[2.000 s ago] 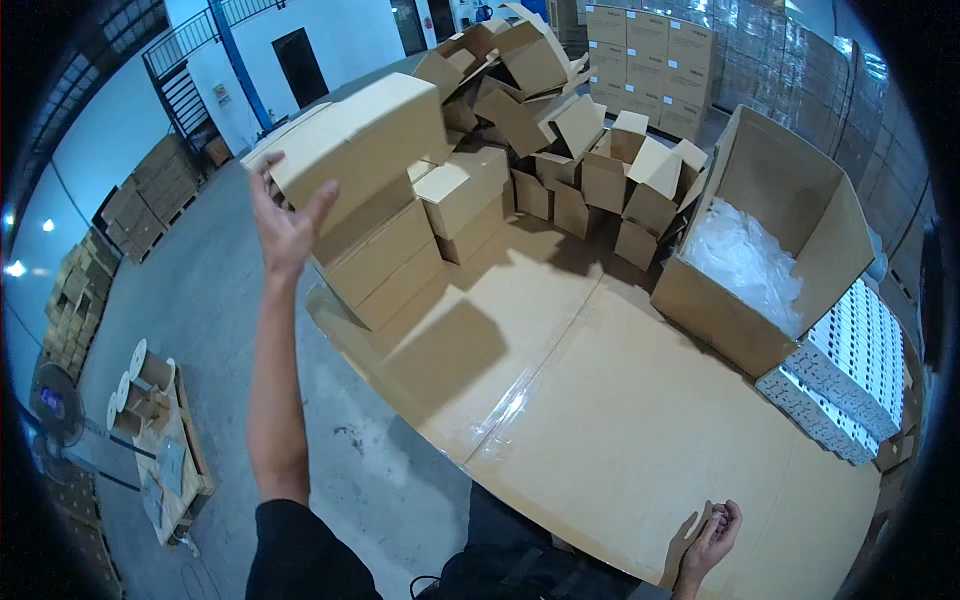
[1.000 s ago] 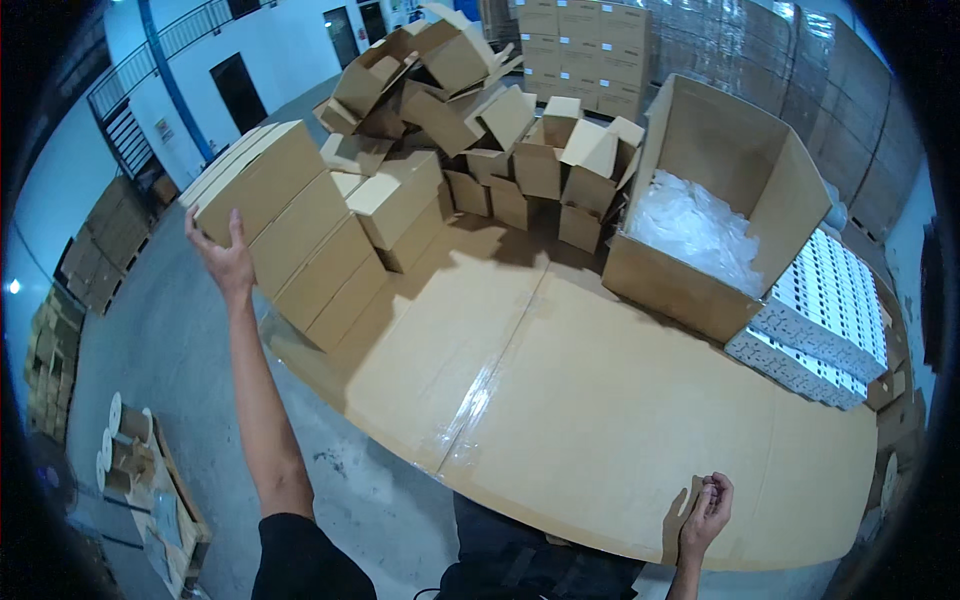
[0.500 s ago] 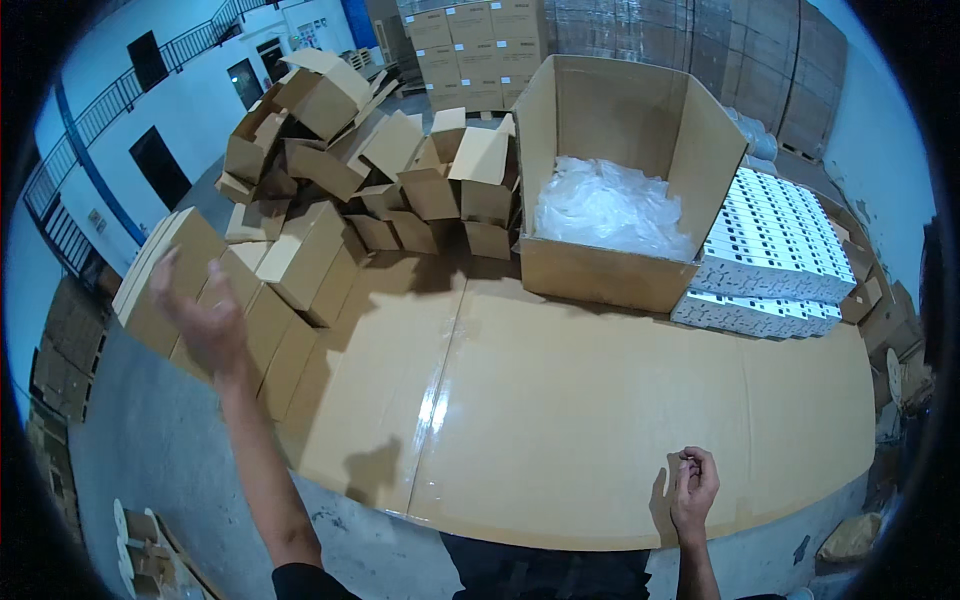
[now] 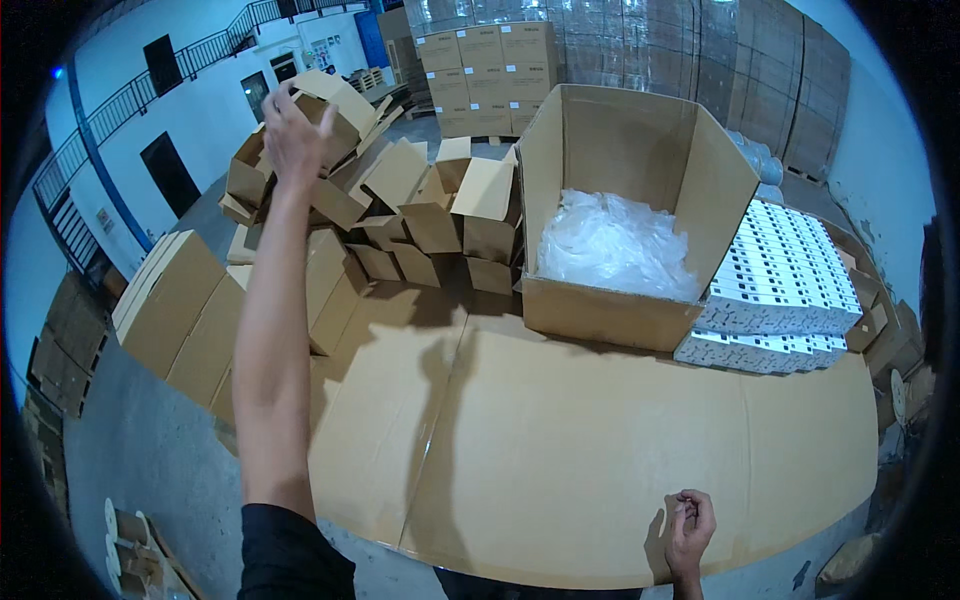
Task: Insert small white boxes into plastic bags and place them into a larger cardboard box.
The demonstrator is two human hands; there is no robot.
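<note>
My left hand (image 4: 292, 140) is raised at the end of a stretched arm, its thumb and fingers apart with nothing in them. It is in front of the topmost opened cardboard box (image 4: 345, 105) on a heap of such boxes; whether it touches that box I cannot tell. Near the front edge of the cardboard-covered table (image 4: 580, 440), my right hand (image 4: 690, 530) hovers or rests with curled fingers, and no object shows in it. A large open carton (image 4: 610, 318) holding clear plastic bags (image 4: 615, 240) stands at the back of the table.
White patterned small boxes (image 4: 780, 275) are stacked right of the large carton. Closed brown cartons (image 4: 180, 310) line the table's left side. More opened boxes (image 4: 435, 205) lie along the back. Stacked cartons (image 4: 490, 80) stand behind, and a white spool (image 4: 125, 540) is at lower left.
My left hand has moved up and away from me, from above the closed cartons to the heap of opened boxes. My right hand stays near the table's front edge; the view has tilted up slightly.
</note>
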